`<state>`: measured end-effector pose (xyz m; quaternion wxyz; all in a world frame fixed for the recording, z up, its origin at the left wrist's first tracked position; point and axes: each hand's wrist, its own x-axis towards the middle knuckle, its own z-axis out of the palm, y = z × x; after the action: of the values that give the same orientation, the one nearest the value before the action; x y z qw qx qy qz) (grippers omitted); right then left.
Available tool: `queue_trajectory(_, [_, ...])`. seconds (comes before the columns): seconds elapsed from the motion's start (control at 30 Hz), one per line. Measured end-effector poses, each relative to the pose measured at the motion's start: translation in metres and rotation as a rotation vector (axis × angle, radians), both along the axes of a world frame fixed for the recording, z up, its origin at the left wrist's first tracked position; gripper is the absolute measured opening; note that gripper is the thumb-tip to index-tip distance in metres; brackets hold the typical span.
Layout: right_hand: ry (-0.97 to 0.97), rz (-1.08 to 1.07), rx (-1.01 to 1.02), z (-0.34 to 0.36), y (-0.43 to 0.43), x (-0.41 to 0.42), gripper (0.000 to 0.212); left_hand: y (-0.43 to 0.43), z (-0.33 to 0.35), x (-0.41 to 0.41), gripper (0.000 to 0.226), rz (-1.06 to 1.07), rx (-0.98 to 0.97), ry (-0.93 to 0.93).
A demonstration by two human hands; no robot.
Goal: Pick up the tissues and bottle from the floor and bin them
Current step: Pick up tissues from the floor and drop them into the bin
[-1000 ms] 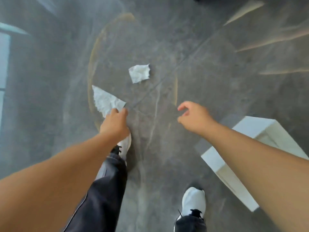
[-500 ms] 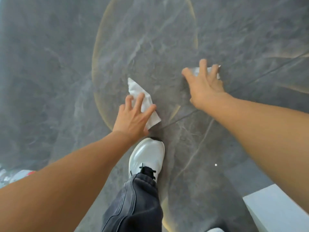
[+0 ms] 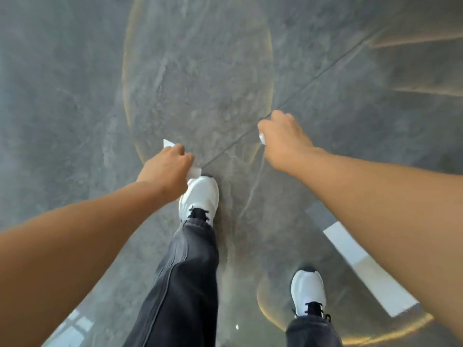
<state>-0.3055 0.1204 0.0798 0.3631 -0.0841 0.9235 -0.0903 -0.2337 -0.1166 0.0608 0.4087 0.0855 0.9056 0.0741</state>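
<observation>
My left hand (image 3: 168, 166) is closed around a white tissue (image 3: 167, 144); one corner pokes out above the knuckles and another below, near my shoe. My right hand (image 3: 281, 139) is closed on a second white tissue (image 3: 261, 139), of which only a small bit shows under the thumb. Both hands are raised above the grey marbled floor (image 3: 200, 71). No bottle is in view.
My two white shoes (image 3: 200, 196) and dark trouser legs stand below the hands. A white box-like container (image 3: 360, 266) lies at the lower right, partly behind my right forearm. The floor ahead is bare grey stone with a seam running diagonally.
Both hands lay spread on the tissues on the floor; now each is closed on its tissue and lifted. The view has pulled back upward.
</observation>
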Motion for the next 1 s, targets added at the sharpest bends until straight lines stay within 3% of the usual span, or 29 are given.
queue_trajectory(0.17, [0.077, -0.219, -0.016, 0.04, 0.053, 0.004, 0.029, 0.098, 0.051, -0.02, 0.028, 0.018, -0.007, 0.086])
queue_trajectory(0.3, [0.098, -0.492, -0.159, 0.067, 0.131, 0.054, 0.028, 0.219, 0.075, -0.018, 0.029, -0.045, 0.031, 0.165])
queue_trajectory(0.43, [0.086, -0.645, -0.237, 0.102, 0.262, 0.157, 0.022, 0.36, 0.07, 0.053, 0.032, 0.065, 0.088, 0.055])
queue_trajectory(0.6, [0.066, -0.926, -0.015, 0.112, 0.43, 0.277, 0.021, 0.503, 0.057, 0.167, 0.037, -0.025, 0.196, -0.091])
queue_trajectory(0.7, [0.08, -1.065, -0.018, 0.095, 0.46, 0.308, 0.021, 0.544, 0.054, 0.197, 0.037, -0.059, 0.176, -0.089])
queue_trajectory(0.87, [0.084, -1.077, -0.138, 0.058, 0.454, 0.3, 0.02, 0.556, 0.045, 0.192, 0.036, -0.09, 0.187, -0.073])
queue_trajectory(0.93, [0.081, -1.065, -0.137, 0.048, 0.456, 0.293, 0.021, 0.553, 0.042, 0.185, 0.046, -0.104, 0.211, -0.127])
queue_trajectory(1.0, [0.036, -1.03, -0.091, 0.044, 0.461, 0.289, 0.041, 0.544, 0.042, 0.178, 0.068, -0.103, 0.198, -0.172])
